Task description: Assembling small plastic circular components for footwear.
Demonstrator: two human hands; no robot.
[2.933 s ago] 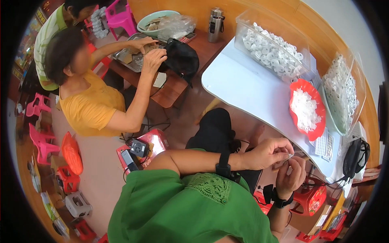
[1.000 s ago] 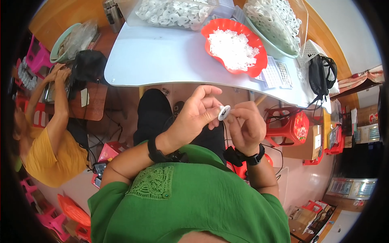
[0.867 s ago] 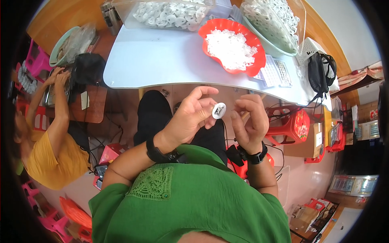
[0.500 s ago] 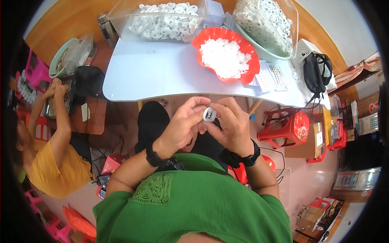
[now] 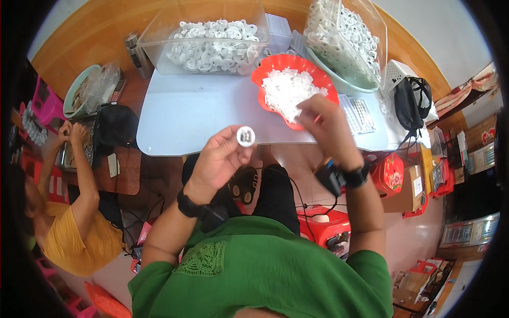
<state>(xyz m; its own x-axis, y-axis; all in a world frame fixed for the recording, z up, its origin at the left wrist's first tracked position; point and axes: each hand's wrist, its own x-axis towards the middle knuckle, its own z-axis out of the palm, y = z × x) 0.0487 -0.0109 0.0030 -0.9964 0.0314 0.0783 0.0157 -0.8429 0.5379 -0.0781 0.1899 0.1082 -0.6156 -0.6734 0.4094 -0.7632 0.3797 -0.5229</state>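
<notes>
Far left, a co-worker in a yellow top (image 5: pixel 79 233) sits at a low table beside a green basin (image 5: pixel 79 87) holding clear plastic; moving along, we see a clear tub (image 5: pixel 212 37) heaped with white rings on the pale blue table (image 5: pixel 185 119); our left hand (image 5: pixel 220 159) pinches a small round white piece (image 5: pixel 245 136) between thumb and fingertips, held up just in front of the table edge; next, the red bowl (image 5: pixel 265 74) full of small white bits; our right hand (image 5: pixel 328 124) hovers over that bowl's near rim, fingers curled, and we cannot tell whether it grips anything; beyond it, a tilted clear tub (image 5: pixel 350 40) of more white rings sits in a green basin (image 5: pixel 331 77).
</notes>
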